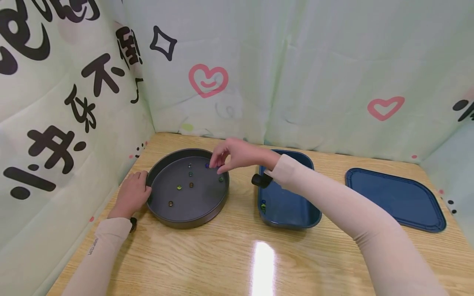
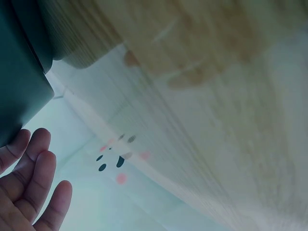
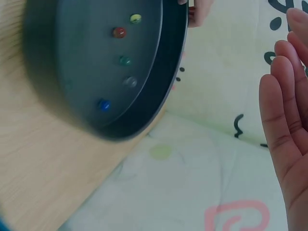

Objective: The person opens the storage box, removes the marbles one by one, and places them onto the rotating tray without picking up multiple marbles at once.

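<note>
A round dark baking pan (image 1: pixel 185 225) holds several glass marbles scattered over its floor, among them a yellow-green marble (image 1: pixel 179 187), a brown marble (image 1: pixel 170 203) and a blue marble (image 3: pixel 104 105). On the pan's left side, my left hand (image 1: pixel 131 193) grips the rim, with the thumb at the edge and the fingers along the outer wall. My right hand (image 1: pixel 237 155) hovers over the pan's right rim, fingers bent downward near the blue marble, thumb apart. Nothing shows between its fingers in the right wrist view.
Right of the pan stands a deep blue rectangular container (image 1: pixel 289 224), partly under my right forearm, with a few marbles (image 1: pixel 263 206) at its left edge. A flat blue tray (image 1: pixel 396 199) lies farther right. Printed curtains (image 1: pixel 314 82) border the wooden table (image 1: pixel 192 263) behind and beside.
</note>
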### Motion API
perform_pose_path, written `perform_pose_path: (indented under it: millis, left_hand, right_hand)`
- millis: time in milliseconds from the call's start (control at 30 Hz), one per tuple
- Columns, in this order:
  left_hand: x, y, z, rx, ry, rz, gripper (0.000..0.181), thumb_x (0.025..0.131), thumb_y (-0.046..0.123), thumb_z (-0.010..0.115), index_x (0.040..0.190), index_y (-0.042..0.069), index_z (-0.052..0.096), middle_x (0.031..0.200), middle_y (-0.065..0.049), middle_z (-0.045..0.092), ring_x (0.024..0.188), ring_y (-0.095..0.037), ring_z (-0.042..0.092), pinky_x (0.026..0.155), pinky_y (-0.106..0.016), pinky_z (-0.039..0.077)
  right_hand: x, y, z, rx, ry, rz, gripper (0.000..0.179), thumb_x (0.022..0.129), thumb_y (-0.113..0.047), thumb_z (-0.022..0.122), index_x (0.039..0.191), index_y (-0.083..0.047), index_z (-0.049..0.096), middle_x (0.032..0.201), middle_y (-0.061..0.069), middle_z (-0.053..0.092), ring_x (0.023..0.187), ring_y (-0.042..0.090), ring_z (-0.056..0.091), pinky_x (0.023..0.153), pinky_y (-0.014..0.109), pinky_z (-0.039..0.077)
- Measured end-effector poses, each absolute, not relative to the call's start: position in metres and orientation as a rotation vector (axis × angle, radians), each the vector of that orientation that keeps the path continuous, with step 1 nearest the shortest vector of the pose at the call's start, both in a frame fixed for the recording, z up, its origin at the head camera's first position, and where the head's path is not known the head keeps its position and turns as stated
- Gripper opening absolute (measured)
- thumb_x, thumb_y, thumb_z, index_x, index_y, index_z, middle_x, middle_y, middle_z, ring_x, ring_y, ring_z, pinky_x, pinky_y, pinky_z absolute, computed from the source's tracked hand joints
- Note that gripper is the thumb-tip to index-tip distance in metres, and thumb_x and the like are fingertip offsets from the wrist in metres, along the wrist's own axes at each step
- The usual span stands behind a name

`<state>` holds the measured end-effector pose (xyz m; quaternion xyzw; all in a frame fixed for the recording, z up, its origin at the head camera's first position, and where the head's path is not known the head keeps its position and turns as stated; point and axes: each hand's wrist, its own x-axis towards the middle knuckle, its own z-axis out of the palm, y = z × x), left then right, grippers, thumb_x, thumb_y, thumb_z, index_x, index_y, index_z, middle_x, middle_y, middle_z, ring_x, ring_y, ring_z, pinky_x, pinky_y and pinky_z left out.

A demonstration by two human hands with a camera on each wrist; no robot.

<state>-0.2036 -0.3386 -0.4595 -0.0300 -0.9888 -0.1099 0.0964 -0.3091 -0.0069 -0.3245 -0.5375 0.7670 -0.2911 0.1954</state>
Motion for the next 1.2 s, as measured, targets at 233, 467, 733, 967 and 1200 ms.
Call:
perform_pose_path:
  millis: [233,467,733,967,1200]
  left_hand:
    - [-0.204,-0.337,-0.459,-0.082,-2.94,-0.329,0.037,0.083,0.006,0.046,0.115,-0.014,0.047,0.102,-0.031,0.055,0.088,-0.043,0.049,0.077,-0.054,0.042]
    - [-0.202,-0.335,-0.456,-0.085,-2.952,-0.336,0.038,0.084,0.007,0.046,0.116,-0.014,0.046,0.104,-0.033,0.055,0.091,-0.044,0.05,0.08,-0.055,0.041]
    - [-0.202,-0.334,-0.456,-0.083,-2.953,-0.344,0.032,0.084,0.007,0.047,0.109,-0.012,0.048,0.099,-0.03,0.055,0.086,-0.041,0.049,0.076,-0.053,0.041]
    - [-0.203,-0.336,-0.461,-0.088,-2.953,-0.356,0.031,0.085,0.007,0.046,0.11,-0.012,0.048,0.097,-0.029,0.055,0.084,-0.04,0.049,0.073,-0.052,0.041]
    - [-0.203,-0.336,-0.459,-0.075,-2.949,-0.355,0.032,0.085,0.007,0.046,0.11,-0.012,0.048,0.098,-0.03,0.055,0.085,-0.041,0.049,0.074,-0.052,0.041]
  right_hand:
    - [-0.312,0.047,-0.336,-1.418,2.197,-0.918,0.017,0.08,-0.009,0.073,0.097,-0.006,0.072,0.095,0.008,0.07,0.087,0.019,0.064,0.083,0.04,0.053]
    - [-0.312,0.092,-0.366,-1.31,2.241,-0.929,0.017,0.082,-0.011,0.072,0.098,-0.006,0.072,0.095,0.011,0.07,0.082,0.01,0.064,0.078,0.031,0.054]
    - [-0.313,0.115,-0.404,-1.253,2.225,-0.844,0.015,0.079,-0.009,0.073,0.094,-0.006,0.073,0.089,0.006,0.071,0.076,0.004,0.06,0.073,0.022,0.053]
    - [-0.314,0.119,-0.427,-1.254,2.197,-0.812,0.015,0.078,-0.006,0.074,0.092,0.0,0.072,0.086,0.011,0.07,0.073,0.006,0.06,0.07,0.02,0.052]
    - [-0.315,0.115,-0.441,-1.23,2.186,-0.768,0.013,0.077,-0.005,0.074,0.089,-0.003,0.074,0.084,0.007,0.071,0.071,0.0,0.058,0.068,0.019,0.052]
